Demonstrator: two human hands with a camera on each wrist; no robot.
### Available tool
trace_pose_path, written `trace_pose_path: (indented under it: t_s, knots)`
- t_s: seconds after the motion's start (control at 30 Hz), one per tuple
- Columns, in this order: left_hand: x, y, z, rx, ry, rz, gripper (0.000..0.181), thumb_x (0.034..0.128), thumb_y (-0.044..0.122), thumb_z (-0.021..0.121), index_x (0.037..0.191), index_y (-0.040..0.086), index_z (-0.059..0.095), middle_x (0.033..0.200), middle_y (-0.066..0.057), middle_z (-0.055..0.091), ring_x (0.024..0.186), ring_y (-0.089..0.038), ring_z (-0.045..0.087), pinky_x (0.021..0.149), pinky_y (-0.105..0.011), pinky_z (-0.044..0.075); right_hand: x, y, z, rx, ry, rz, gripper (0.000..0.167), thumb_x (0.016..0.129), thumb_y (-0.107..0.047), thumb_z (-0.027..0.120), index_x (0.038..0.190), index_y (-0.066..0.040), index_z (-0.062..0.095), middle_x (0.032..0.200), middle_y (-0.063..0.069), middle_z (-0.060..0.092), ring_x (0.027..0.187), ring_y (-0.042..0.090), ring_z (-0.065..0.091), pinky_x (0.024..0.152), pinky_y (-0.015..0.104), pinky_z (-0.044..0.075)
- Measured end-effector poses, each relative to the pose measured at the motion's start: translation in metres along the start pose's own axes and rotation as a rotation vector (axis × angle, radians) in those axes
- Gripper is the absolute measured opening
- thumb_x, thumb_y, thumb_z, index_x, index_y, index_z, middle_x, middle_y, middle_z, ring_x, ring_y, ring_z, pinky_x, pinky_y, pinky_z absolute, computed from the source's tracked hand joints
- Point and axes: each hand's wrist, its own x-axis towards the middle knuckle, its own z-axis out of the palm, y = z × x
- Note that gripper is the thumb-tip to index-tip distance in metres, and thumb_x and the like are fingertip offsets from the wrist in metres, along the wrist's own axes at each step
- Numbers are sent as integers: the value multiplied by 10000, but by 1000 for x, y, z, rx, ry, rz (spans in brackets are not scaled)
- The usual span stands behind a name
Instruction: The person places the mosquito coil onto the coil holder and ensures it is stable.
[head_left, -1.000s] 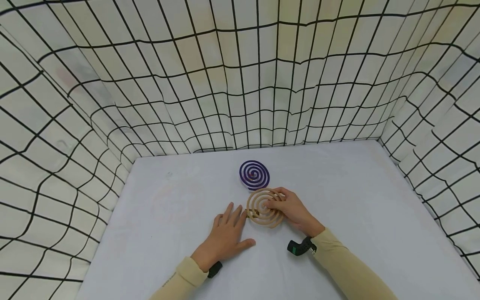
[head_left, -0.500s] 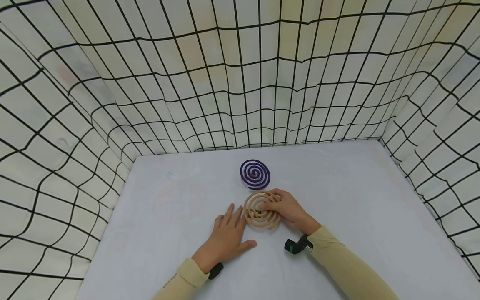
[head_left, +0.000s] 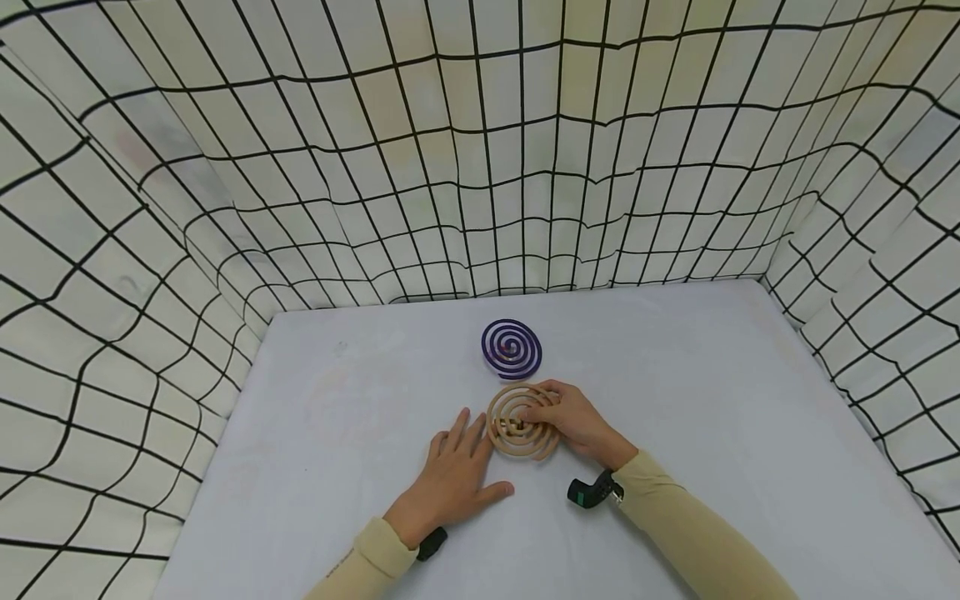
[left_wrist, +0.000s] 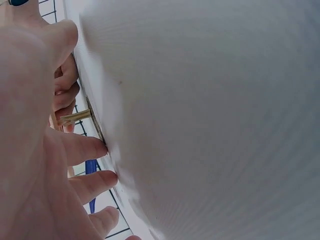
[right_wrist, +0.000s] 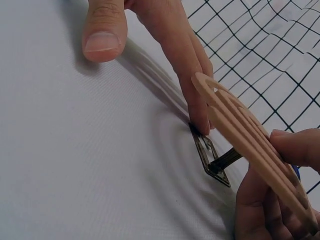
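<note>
A tan mosquito coil (head_left: 491, 435) is held by my right hand (head_left: 585, 423), thumb on top near its middle and fingers beneath. Under it a small brass-coloured metal coil stand (right_wrist: 226, 160) sits on the white cloth, its upright post reaching toward the coil's underside. Whether the post's tip engages the coil is hidden. My left hand (head_left: 450, 479) lies with fingers spread on the cloth, a fingertip touching the stand's flat base. Behind the tan coil, a purple mosquito coil (head_left: 512, 348) stands apart from both hands; what supports it is mostly hidden.
A white cloth (head_left: 337, 400) covers the tabletop. Black netting (head_left: 517, 175) over pale walls rises at the back and both sides. A black wrist device (head_left: 588, 492) hangs by the right wrist.
My right hand has brought the tan coil slightly left and toward me, so the stand now shows through nearer its centre. The left hand and purple coil hold their places.
</note>
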Motion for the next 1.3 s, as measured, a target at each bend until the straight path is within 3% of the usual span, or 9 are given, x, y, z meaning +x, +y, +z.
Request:
trace_pose_path:
  t_s: [0.27, 0.73, 1.03, 1.3]
  knots:
    - [0, 0, -1, -9, -11, -4, 917, 967, 630, 592, 1625, 58, 311, 1699, -198, 297, 1607, -455, 171, 1169, -629, 308, 2, 0, 0, -57, 31, -7, 539, 847, -112, 826, 1299, 50, 582, 1050, 78, 710, 839, 92, 689, 728, 240, 572]
    - [0, -2, 0, 7, -24, 5, 925, 968, 642, 579, 1638, 77, 284, 1712, -180, 274, 1610, -445, 169, 1171, -630, 305, 2, -2, -2, -98, -15, -17, 527, 852, -117, 825, 1295, 42, 586, 1007, 31, 721, 844, 85, 680, 721, 238, 557]
    - [-1, -1, -6, 13, -19, 15, 875, 969, 620, 597, 1612, 78, 355, 1700, -188, 299, 1598, -456, 200, 1160, -634, 319, 6, -3, -5, -130, -29, -24, 548, 839, -122, 821, 1301, 42, 576, 1010, 39, 712, 842, 94, 665, 732, 237, 551]
    - [0, -6, -1, 20, -15, 15, 865, 968, 638, 584, 1619, 119, 351, 1705, -181, 288, 1600, -453, 198, 1163, -635, 316, 9, -3, -6, -172, -45, -31, 541, 832, -131, 825, 1283, 62, 596, 980, 30, 715, 825, 92, 652, 724, 231, 540]
